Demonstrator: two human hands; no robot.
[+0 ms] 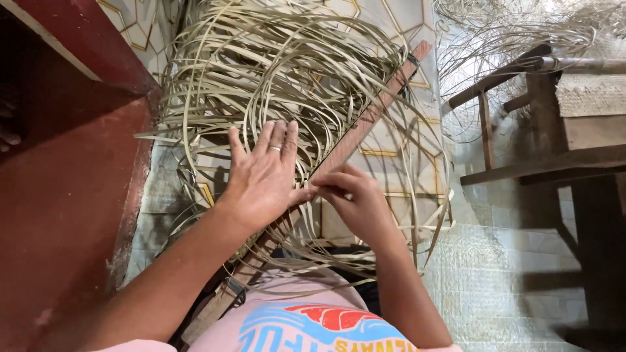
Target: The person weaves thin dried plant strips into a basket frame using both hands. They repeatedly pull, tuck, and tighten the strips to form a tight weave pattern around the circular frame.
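Nearest the viewer, the person's pink printed shirt (306,322) fills the lower edge, and both bare forearms extend forward from it. The left hand (261,179) lies flat with fingers spread and extended, pressing down on a mass of pale cane strips (274,72); a ring (275,148) sits on one finger, and the thumb points toward the other hand. The right hand (355,199) is curled, its fingertips pinched on a thin strip just beside the left thumb, so the two hands touch or nearly touch at that point. A long reddish-brown wooden slat (365,120) runs diagonally from the person's lap up toward the upper right, passing beneath the hands; the strips cross over and around it. The strips form a loose, tangled bundle of flat loops that spreads from the lap across the floor and arcs over the slat on both sides. The floor (391,140) under the bundle is tiled in a pale colour with gold and dark geometric lines. To the right, a woven pale mat (482,287) covers the floor. To the left, a dark red painted surface (65,195) rises beside the tiles, with a worn, chipped edge. Farther right stands a dark wooden frame (554,163) with horizontal rails, carrying a piece of woven matting (590,94) on its upper part. Beyond it, at the top right, a second heap of fine loose strips (521,26) lies against the floor.
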